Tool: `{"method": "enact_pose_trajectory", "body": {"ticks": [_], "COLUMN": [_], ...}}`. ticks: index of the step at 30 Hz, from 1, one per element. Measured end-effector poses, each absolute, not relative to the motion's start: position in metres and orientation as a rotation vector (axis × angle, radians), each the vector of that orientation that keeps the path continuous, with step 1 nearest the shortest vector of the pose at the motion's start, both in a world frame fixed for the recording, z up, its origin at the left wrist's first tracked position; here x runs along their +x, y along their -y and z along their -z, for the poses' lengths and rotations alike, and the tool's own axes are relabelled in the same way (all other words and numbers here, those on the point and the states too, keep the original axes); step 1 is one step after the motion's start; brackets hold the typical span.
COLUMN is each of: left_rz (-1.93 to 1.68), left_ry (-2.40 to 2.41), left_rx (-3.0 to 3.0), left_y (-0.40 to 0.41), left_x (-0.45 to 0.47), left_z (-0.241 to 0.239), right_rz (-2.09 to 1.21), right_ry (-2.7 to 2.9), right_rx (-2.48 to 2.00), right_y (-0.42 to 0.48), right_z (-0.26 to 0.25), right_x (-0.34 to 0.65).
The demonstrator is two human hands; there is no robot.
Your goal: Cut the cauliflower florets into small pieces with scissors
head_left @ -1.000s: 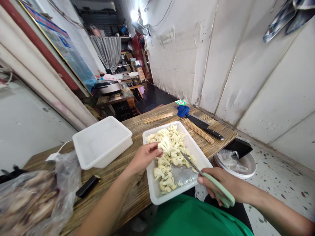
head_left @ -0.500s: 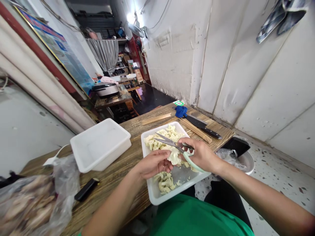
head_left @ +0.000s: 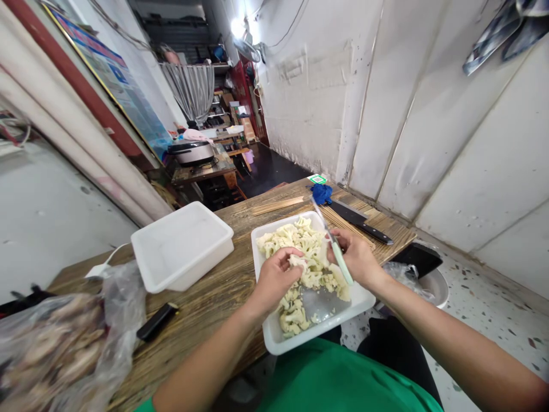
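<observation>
My left hand [head_left: 277,280] is closed on a small cauliflower floret [head_left: 297,261], pinched between thumb and fingers above the tray. My right hand [head_left: 355,258] grips a pair of scissors [head_left: 341,262] with pale green handles. The blades point up and away, over the far right rim of the tray. Beneath both hands lies the white tray [head_left: 281,346], holding many cut cauliflower pieces [head_left: 295,321]. Part of the tray's floor shows at the near side, with crumbs on it.
A white plastic tub [head_left: 182,243] stands to the left. Wooden skewers [head_left: 278,205], a kitchen knife [head_left: 360,220] and a blue cloth [head_left: 321,193] lie beyond the tray. At the near left are a black-handled object [head_left: 158,322] and a clear plastic bag [head_left: 55,349] with pale brown pieces.
The scissors have swung from pointing left over the cauliflower to pointing up and away at the right. My hands have moved apart, the left now holding a floret by itself.
</observation>
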State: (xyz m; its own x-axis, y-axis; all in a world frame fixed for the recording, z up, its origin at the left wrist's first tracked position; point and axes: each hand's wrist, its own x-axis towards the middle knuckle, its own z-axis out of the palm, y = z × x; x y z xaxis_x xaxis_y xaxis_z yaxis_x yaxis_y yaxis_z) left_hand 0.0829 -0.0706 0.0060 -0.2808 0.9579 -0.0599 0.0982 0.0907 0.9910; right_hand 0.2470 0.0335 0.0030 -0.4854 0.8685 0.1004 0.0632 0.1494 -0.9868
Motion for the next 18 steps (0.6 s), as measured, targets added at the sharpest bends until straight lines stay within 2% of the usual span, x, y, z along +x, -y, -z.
{"method": "enact_pose_trajectory", "body": {"ticks": [6,9,14,18], "left_rz": [-1.182,-1.157,-1.125,-1.071], "left_ry": [-1.725,-1.684,-1.255,-1.127], "left_rx": [1.431,1.474,0.865,0.589], "left_y": [0.072,0.068,0.062,0.058], "left_x": [0.059,0.057,0.06,0.057], "left_z": [-0.008,-0.014,-0.024,-0.022], "right_rz": [-1.889,-2.008,-2.122,-2.152], "right_ry": [1.489,1.43,1.398,1.352], "right_rx": [-0.867,-0.874,-0.924,-0.988], "right_y": [-0.046,-0.047,-0.048,-0.049], "right_z": [-0.014,-0.013,-0.007,-0.001], "right_x": [0.257,0.257,0.256,0.256]}}
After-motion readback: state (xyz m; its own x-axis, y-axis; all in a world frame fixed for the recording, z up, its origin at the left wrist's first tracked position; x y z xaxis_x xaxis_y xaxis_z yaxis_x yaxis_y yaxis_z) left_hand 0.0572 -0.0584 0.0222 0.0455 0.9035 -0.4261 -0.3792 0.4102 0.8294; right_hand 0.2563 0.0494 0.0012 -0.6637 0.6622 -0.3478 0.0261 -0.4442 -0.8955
